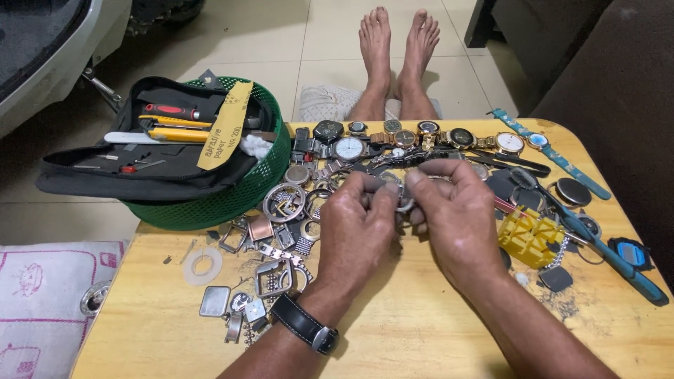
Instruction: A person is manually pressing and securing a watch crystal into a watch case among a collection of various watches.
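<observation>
Nearest the camera, the left hand (354, 228), a black strapped watch (307, 324) on its wrist, and the right hand (455, 221) meet above the wooden table (393, 337). Both pinch a small round metal watch part (403, 198) between thumbs and fingertips; it sits between the 2 hands, mostly hidden by the fingers, so what kind of piece it is I cannot tell. By my reading the work is in its middle: the part is held up and being handled, not set down, and much lies unsorted around it.

Left of the hands lie loose watch cases (284, 202), buckles and a white ring (203, 265). To the right stand a yellow plastic holder (528, 237) and blue-handled pliers (618, 263). Behind the hands runs a row of wristwatches (421, 135) (some with straps, some bare).

Farther left, a green mesh basket (239, 193) holds an open black tool pouch (140, 165) with a red-handled screwdriver (172, 110), a yellow knife (172, 131) and a strip of yellow abrasive paper (226, 125). Beyond the table edge are the person's 2 bare feet (397, 42).
</observation>
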